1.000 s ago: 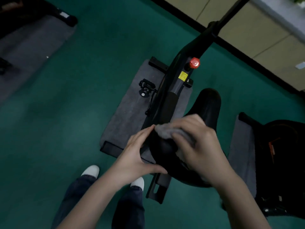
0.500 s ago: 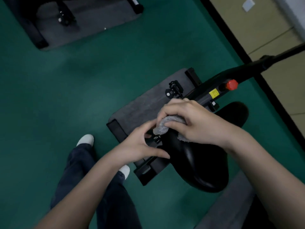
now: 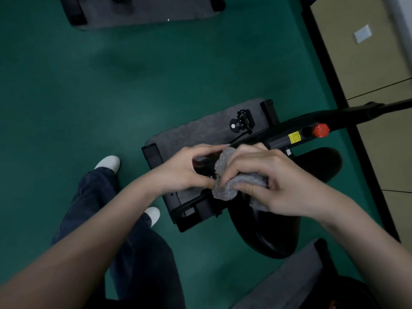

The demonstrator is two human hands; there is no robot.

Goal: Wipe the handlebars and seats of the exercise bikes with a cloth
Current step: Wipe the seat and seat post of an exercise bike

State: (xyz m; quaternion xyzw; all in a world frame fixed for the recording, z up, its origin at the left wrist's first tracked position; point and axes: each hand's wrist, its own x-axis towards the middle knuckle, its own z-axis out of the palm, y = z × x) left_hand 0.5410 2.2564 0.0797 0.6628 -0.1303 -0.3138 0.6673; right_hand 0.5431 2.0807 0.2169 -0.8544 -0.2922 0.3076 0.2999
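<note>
Just past the picture's middle, toward three o'clock, the grey fluffy cloth sits bunched on the ten o'clock edge of the black seat, whose wide end lies toward six o'clock and whose narrow nose points to about two. The right hand grips the cloth from above: its fingers are curled close together over the wad, and the thumb presses along the wad's lower side. The left hand lies at nine o'clock of the cloth; its forefinger and thumb are spread into an arch, the forefinger tip touching the cloth's top edge and the thumb tip touching its lower edge, with dark metal parts showing through the gap. Whether they pinch the cloth I cannot tell. At one o'clock of the hands the black frame runs out to the right border, bearing a yellow sticker and, just beside it, a red knob. At twelve o'clock of the hands a black pedal hangs over the grey mat beneath the frame. The mat lies on a green floor. At eight o'clock of the mat stand two white shoes at the ends of dark trouser legs. A second mat lies at twelve o'clock of the picture, a third mat at five, and a beige wall with a black skirting fills the two o'clock corner.
</note>
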